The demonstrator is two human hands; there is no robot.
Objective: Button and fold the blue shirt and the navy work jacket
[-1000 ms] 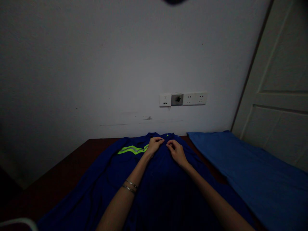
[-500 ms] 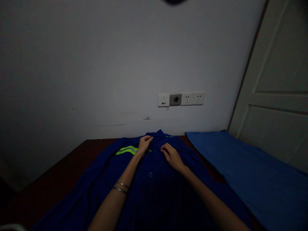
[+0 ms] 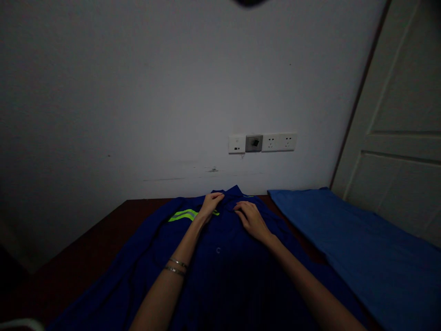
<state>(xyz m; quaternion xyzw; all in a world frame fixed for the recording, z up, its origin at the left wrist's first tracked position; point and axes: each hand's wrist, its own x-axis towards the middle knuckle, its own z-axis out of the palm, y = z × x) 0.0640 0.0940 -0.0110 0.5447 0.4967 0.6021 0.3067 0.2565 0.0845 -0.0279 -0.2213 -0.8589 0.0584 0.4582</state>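
A dark blue work jacket [image 3: 203, 271] lies spread out, its collar [image 3: 234, 189] towards the wall and a yellow-green and grey reflective strip [image 3: 183, 215] across the chest. My left hand [image 3: 211, 204], with bracelets on the wrist, pinches the jacket's cloth just below the collar. A little to the right, my right hand [image 3: 253, 219] has its fingers bent and the tips closed on the jacket's upper front. The dim light hides the exact bit of cloth between those fingertips. One pale, round button [image 3: 218, 250] shows lower down the front.
Under the jacket is a dark red tabletop [image 3: 115, 225] reaching to the white wall. A lighter blue cloth [image 3: 344, 234] lies to the right. Sockets and switches [image 3: 270, 142] sit on the wall, and a panelled door [image 3: 399, 179] stands at the right.
The view has shifted slightly, so the scene sits a little further right. My right fingertips have moved slightly up towards the collar; my left hand stays near the same place on the jacket.
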